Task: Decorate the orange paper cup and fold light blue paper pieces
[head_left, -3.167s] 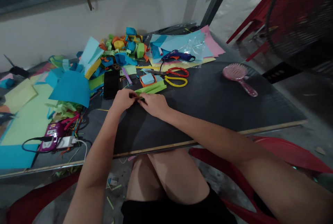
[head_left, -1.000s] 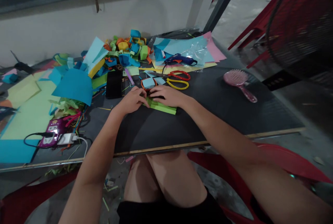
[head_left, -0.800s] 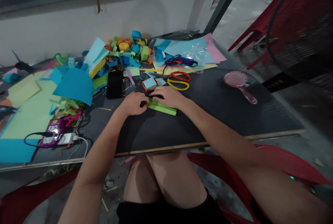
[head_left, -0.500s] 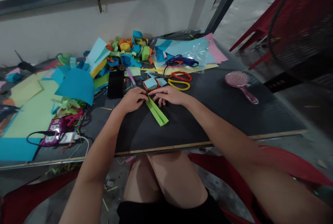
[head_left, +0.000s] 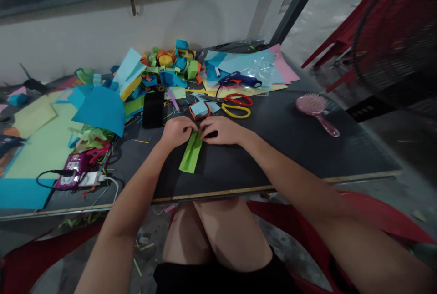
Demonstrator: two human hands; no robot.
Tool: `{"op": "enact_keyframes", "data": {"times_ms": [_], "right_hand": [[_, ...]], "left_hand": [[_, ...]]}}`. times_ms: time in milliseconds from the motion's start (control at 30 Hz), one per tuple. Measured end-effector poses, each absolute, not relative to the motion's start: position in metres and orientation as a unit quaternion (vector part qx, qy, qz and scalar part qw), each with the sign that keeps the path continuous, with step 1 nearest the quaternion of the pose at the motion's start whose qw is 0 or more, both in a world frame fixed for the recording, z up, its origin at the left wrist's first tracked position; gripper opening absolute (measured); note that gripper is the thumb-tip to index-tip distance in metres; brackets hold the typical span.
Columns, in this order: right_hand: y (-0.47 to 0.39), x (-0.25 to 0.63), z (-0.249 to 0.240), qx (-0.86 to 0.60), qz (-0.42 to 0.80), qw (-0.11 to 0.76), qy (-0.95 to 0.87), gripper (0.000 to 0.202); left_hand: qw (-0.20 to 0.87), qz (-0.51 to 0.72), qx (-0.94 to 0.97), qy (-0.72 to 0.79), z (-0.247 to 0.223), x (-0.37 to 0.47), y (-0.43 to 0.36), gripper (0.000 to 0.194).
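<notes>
Head view: creased green paper strip [head_left: 191, 154] is held at its far end by left hand [head_left: 178, 131] and right hand [head_left: 220, 130], both grips closed on it, near end pointed at front edge of desk [head_left: 290, 157], scissors [head_left: 225, 100] laid farther toward back edge.

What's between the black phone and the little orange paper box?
A slim purple stick and thin scraps lie between the phone and the box, in the head view.
</notes>
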State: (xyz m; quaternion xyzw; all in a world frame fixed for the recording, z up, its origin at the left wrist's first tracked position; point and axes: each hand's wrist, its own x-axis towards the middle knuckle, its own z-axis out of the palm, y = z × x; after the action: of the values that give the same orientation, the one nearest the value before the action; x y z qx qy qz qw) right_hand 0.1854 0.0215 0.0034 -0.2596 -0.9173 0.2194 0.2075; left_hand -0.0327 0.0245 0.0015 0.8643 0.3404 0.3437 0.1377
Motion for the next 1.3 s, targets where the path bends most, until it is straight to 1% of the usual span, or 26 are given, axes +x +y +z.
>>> {"op": "enact_keyframes", "data": {"times_ms": [67,133,267,367,433,500,567,633,733,867,1000,1100,1233,1300], "right_hand": [[0.018,0.182,0.002,-0.286,0.224,0.183,-0.914,0.019],[0.014,0.18,0.002,-0.328,0.193,0.154,-0.912,0.019],[0.012,0.181,0.011,-0.399,0.123,0.099,-0.903,0.016],[0.014,0.187,0.018,-0.43,0.143,0.078,-0.888,0.013],[0.017,0.193,0.021,-0.442,0.159,0.087,-0.879,0.011],[0.02,0.2,0.02,-0.432,0.157,0.139,-0.877,0.011],[0.024,0.205,0.017,-0.396,0.156,0.206,-0.881,0.01],[0.029,0.209,0.012,-0.357,0.178,0.239,-0.885,0.011],[0.036,0.209,0.004,-0.336,0.221,0.217,-0.89,0.016],[0.039,0.205,0.001,-0.364,0.225,0.178,-0.886,0.018],[0.035,0.201,0.006,-0.448,0.232,0.144,-0.851,0.015],[0.029,0.197,0.011,-0.505,0.232,0.115,-0.823,0.015],[0.025,0.193,0.013,-0.523,0.2,0.121,-0.82,0.011],[0.025,0.191,0.013,-0.52,0.206,0.131,-0.819,0.009]], "left_hand": [[0.092,0.432,0.829,0.343,0.005,-0.032,0.021,0.028],[0.08,0.459,0.819,0.335,0.011,-0.032,0.018,0.024],[0.088,0.38,0.858,0.333,0.016,-0.032,0.012,0.02],[0.066,0.271,0.9,0.334,0.016,-0.03,0.01,0.018],[0.05,0.187,0.921,0.338,0.014,-0.029,0.011,0.022],[0.046,0.134,0.925,0.352,0.013,-0.03,0.013,0.021],[0.056,0.117,0.922,0.365,0.012,-0.031,0.015,0.02],[0.074,0.114,0.921,0.366,0.011,-0.032,0.017,0.019],[0.107,0.118,0.913,0.376,0.011,-0.031,0.019,0.017],[0.154,0.117,0.89,0.414,0.014,-0.031,0.021,0.017],[0.167,0.083,0.851,0.491,0.026,-0.033,0.021,0.024],[0.198,0.046,0.805,0.557,0.035,-0.036,0.019,0.026],[0.172,0.026,0.759,0.627,0.039,-0.036,0.014,0.031],[0.164,0.026,0.745,0.645,0.039,-0.035,0.013,0.032]]}}
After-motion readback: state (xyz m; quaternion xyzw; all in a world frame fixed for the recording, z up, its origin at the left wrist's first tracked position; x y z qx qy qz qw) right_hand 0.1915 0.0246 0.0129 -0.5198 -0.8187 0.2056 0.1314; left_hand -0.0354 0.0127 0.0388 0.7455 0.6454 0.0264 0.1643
